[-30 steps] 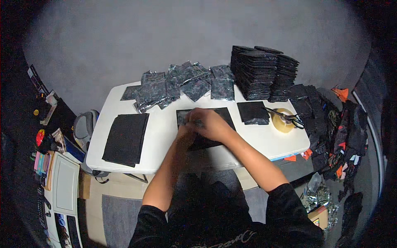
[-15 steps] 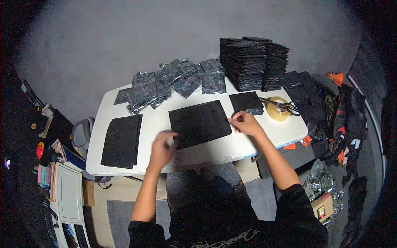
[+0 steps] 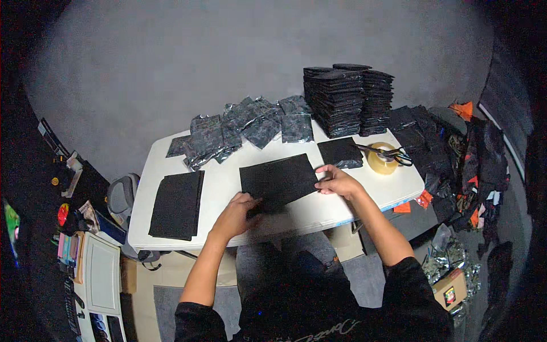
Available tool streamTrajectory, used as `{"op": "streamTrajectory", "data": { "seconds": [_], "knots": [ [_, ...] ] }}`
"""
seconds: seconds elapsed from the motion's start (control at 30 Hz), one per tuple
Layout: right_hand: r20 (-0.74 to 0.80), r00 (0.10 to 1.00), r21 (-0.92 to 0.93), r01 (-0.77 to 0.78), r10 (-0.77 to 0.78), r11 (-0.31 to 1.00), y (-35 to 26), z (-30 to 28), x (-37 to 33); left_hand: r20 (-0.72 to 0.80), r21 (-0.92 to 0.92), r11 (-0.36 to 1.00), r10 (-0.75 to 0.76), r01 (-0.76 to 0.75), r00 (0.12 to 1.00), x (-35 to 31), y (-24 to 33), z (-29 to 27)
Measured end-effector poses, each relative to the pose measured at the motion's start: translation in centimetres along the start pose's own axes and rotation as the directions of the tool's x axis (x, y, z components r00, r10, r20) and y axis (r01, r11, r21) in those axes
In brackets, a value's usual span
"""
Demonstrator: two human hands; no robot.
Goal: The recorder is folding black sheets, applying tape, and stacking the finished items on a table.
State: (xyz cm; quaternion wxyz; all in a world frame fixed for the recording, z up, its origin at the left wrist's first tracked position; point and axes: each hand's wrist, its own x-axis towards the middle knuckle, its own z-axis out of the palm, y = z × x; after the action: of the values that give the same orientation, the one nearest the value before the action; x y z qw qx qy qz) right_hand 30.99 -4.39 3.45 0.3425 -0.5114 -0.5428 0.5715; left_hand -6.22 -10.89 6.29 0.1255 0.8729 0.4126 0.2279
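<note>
A black rectangular sheet, perhaps cloth (image 3: pixel 279 178), lies on the white table (image 3: pixel 219 185) in front of me. My left hand (image 3: pixel 235 218) is closed at its near left corner, fingers curled over the edge; the dark area by the fingertips is blurred. At the right edge, my right hand (image 3: pixel 340 183) pinches the sheet between thumb and fingers. To the left lies a flat pile of similar black sheets (image 3: pixel 176 205). Just beyond my right hand is a smaller black packet (image 3: pixel 341 153) with a shiny edge.
Clear-bagged dark patterned packets (image 3: pixel 262 122) lie along the far edge. Tall stacks of folded black pieces (image 3: pixel 333 100) stand at the back right. Scissors (image 3: pixel 393 153) rest on a tape roll (image 3: pixel 380 162). Dark and orange fabric (image 3: pixel 456 148) is heaped beyond the table's right side.
My left hand has come in to the sheet's near left corner and closed there. My right hand stays at the right edge. The whole view has shifted slightly.
</note>
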Motion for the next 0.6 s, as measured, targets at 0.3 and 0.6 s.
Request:
{"op": "streamTrajectory", "data": {
  "seconds": [0.3, 0.6],
  "knots": [
    [0.074, 0.997, 0.285, -0.036, 0.016, 0.958, -1.9, 0.0, -0.7, -0.196, 0.208, 0.977, 0.085, -0.043, 0.977, 0.8, -1.1, 0.9],
    [0.196, 0.942, 0.436, 0.164, -0.271, 0.885, -4.5, -1.1, -0.2, -0.452, -0.454, 0.879, -0.369, 0.146, 0.812, 5.7, 0.6, -7.8]
  ]
}}
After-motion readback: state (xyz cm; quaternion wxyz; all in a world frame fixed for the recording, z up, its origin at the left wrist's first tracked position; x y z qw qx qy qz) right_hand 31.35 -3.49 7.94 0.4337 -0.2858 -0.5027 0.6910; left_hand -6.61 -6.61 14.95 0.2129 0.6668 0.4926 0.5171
